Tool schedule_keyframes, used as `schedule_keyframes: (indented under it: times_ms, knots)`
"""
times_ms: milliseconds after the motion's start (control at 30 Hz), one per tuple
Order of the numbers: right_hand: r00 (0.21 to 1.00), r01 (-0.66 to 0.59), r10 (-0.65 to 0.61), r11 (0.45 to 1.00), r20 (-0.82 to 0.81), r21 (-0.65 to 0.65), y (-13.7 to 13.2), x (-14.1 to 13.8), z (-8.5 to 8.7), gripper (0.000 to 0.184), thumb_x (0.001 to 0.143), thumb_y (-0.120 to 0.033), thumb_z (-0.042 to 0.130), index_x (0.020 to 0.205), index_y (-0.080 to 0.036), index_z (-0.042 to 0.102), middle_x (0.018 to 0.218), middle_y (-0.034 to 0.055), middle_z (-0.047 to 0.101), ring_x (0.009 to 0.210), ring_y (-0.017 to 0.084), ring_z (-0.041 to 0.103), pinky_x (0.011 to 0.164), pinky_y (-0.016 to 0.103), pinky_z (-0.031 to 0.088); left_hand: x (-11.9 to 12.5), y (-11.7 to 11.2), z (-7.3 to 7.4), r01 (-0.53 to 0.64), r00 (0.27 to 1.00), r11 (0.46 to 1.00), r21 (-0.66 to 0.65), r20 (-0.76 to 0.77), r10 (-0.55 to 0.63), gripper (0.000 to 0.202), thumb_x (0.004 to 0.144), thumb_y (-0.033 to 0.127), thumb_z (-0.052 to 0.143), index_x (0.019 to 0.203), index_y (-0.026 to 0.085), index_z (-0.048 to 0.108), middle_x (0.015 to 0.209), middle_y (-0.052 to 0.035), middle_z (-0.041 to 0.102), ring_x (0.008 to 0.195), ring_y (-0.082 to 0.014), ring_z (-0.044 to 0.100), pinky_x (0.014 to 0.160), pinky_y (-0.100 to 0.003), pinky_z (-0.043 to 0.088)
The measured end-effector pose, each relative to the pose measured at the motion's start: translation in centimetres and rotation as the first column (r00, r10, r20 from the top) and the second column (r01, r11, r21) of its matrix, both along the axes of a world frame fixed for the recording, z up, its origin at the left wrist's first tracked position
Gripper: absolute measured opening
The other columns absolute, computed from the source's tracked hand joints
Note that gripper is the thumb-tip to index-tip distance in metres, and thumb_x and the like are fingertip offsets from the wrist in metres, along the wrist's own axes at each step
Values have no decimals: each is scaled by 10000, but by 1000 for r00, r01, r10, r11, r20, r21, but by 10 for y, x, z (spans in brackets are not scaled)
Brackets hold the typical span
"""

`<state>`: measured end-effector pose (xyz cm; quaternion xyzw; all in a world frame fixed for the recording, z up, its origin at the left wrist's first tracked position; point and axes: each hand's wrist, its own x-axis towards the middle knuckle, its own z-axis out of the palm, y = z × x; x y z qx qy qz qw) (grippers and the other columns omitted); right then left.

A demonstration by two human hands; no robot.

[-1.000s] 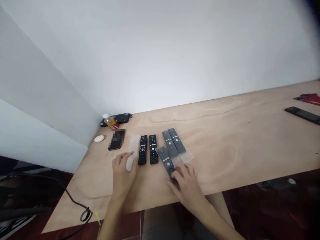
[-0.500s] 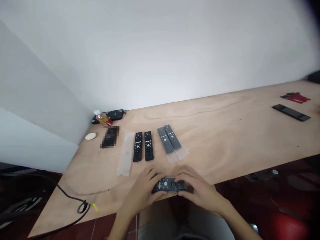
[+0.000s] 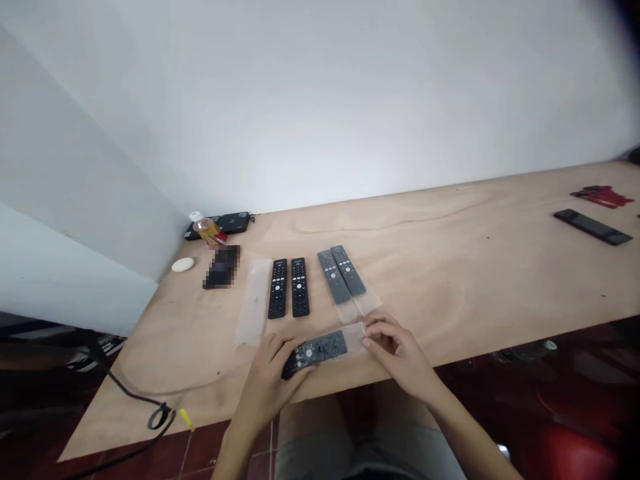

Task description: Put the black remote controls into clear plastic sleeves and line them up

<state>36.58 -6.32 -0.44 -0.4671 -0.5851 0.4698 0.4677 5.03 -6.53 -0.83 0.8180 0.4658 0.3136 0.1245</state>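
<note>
Near the table's front edge lies a dark remote control (image 3: 320, 349) in a clear plastic sleeve (image 3: 356, 337), tilted up to the right. My left hand (image 3: 274, 373) grips the remote's left end between thumb and fingers. With thumb and fingertips my right hand (image 3: 396, 348) pinches the loose right end of the sleeve. Just beyond are two bare black remotes (image 3: 277, 289) (image 3: 300, 288) side by side. To their right, two sleeved remotes (image 3: 334, 277) (image 3: 349, 270) lie slanted. An empty plastic sleeve (image 3: 253, 303) rests left of the bare pair.
At the back left stand a bottle (image 3: 207, 229), black boxes (image 3: 233, 223), a pale round lid (image 3: 183, 265) and a blurred-out dark item (image 3: 221, 267). A black cable (image 3: 135, 395) crosses the left corner. Far right lie a phone-like black slab (image 3: 593, 227) and a red item (image 3: 605, 196).
My right hand has slid right, off the remote to the sleeve's end, and the sleeve now extends flat. The remote has turned, its right end rising away from me.
</note>
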Motion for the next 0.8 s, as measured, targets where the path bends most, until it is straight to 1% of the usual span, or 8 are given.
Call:
schedule_keyframes:
  times_ms: [100,167,267,400,500,633,733,800]
  knots:
    - [998,-39,35,997,-53,-72,-1,-4,0,255,1029,-468,743,927,-240,794,1380,111,666,1348,293,632,1179,417,478,0,0,0,-9,1000,1000,-7,5,9,390,987,329,784,1359,277,679,1253,-97,723,1164,-305,698,986,-465,609]
    - [999,-3,1,999,-39,-50,-1,-4,-1,238,1025,-476,747,982,-249,804,1409,119,660,1383,306,613,1192,438,472,-1,-1,0,-9,1000,1000,-19,8,9,385,996,328,774,1363,276,671,1253,-104,717,1169,-309,694,989,-475,609]
    - [995,86,-88,995,44,43,-2,-3,-6,205,1000,-459,775,1047,-261,796,1289,122,693,1280,310,658,1112,454,524,-2,-2,-2,-10,1000,999,-34,3,10,398,1003,320,766,1384,282,657,1273,-111,706,1184,-313,686,1004,-492,603]
    - [979,144,-160,982,126,125,-1,-4,-12,156,1012,-399,749,976,-253,789,1138,107,739,1088,294,710,927,416,581,-1,-1,-3,-14,1000,999,-35,-6,13,404,1000,330,774,1382,280,654,1281,-110,702,1191,-315,678,1009,-498,596]
    - [963,184,-213,967,165,175,-3,-6,-11,157,1031,-369,712,961,-252,791,1096,105,762,1041,293,719,897,415,591,1,0,-3,-9,1000,999,-45,-15,8,396,996,331,781,1370,283,660,1270,-100,705,1177,-309,680,999,-488,596]
    - [966,141,-171,977,193,160,-7,-10,-4,156,1044,-343,685,943,-250,757,1130,108,735,1114,301,705,987,433,574,2,1,-2,-10,1000,997,-72,-17,9,395,995,336,783,1370,293,664,1278,-87,706,1194,-303,675,1011,-473,591]
    - [977,108,-128,986,168,124,-9,-12,-2,152,1040,-360,692,956,-249,752,1285,117,685,1277,316,653,1137,478,514,3,1,-2,-12,1000,997,-76,-18,11,389,999,336,779,1369,292,667,1278,-88,707,1194,-303,675,1008,-470,591]
    - [969,124,-151,981,194,147,-10,-12,-4,139,1047,-362,682,1053,-263,779,1401,124,638,1353,327,605,1199,521,467,3,2,-1,-13,1000,998,-66,-17,12,386,996,332,782,1362,287,669,1275,-90,709,1189,-305,678,1006,-472,591]
